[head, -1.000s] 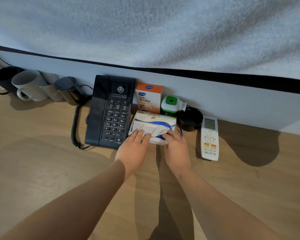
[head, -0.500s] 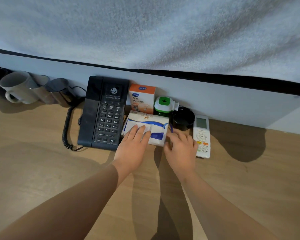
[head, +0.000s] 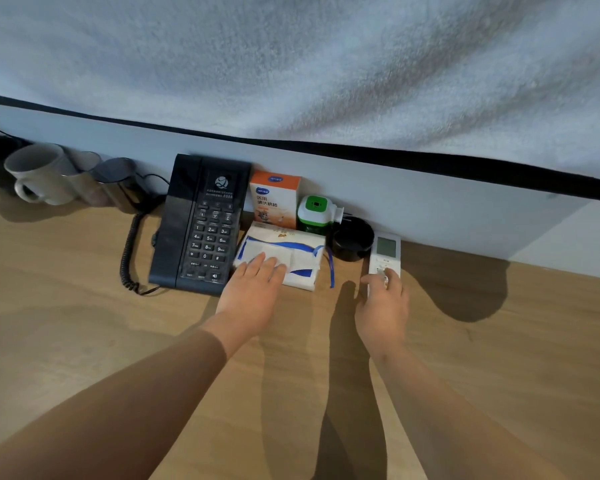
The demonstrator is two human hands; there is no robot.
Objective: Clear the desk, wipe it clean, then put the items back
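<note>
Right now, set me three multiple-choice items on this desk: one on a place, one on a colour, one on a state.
1. The remote lies: A in a drawer; B on a chair; C just right of the black dish.
2. The plug-in device beside the orange box is: A green; B red; C yellow.
3. The left hand is: A clenched in the air; B flat on the tissue pack; C pinching a pen.

Answers:
1 C: the remote lies on the desk with the dish at its left edge.
2 A: its top and body show green.
3 B: its straight fingers rest on the pack's near left part.
</note>
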